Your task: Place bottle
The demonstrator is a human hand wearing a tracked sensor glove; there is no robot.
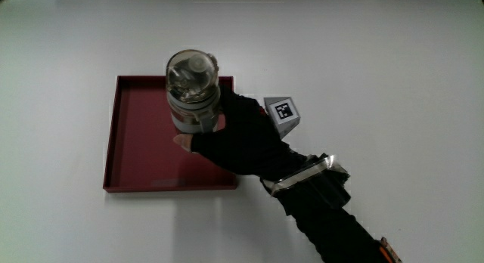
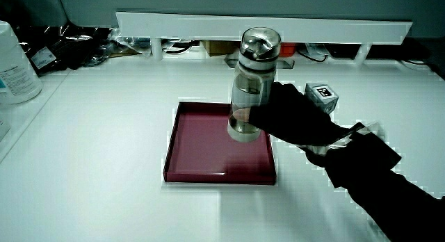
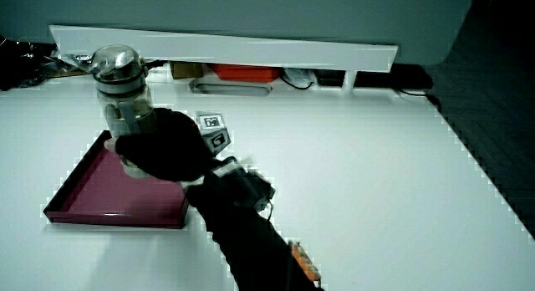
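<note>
A clear bottle [image 1: 192, 89] with a grey lid stands upright over the dark red tray [image 1: 136, 142], near the tray's edge that is farther from the person. The gloved hand [image 1: 234, 134] is shut on the bottle's lower body, with the patterned cube [image 1: 281, 112] on its back. In both side views the bottle [image 2: 253, 82] [image 3: 124, 99] is upright in the hand [image 2: 292, 117] [image 3: 163, 145], its base low over the tray floor [image 2: 208, 141] [image 3: 100, 191]. I cannot tell whether the base touches the tray.
A low white partition [image 2: 264, 25] [image 3: 226, 47] runs along the table's edge farthest from the person, with cables and boxes under it. A large white container [image 2: 15, 61] stands near a table edge in a side view.
</note>
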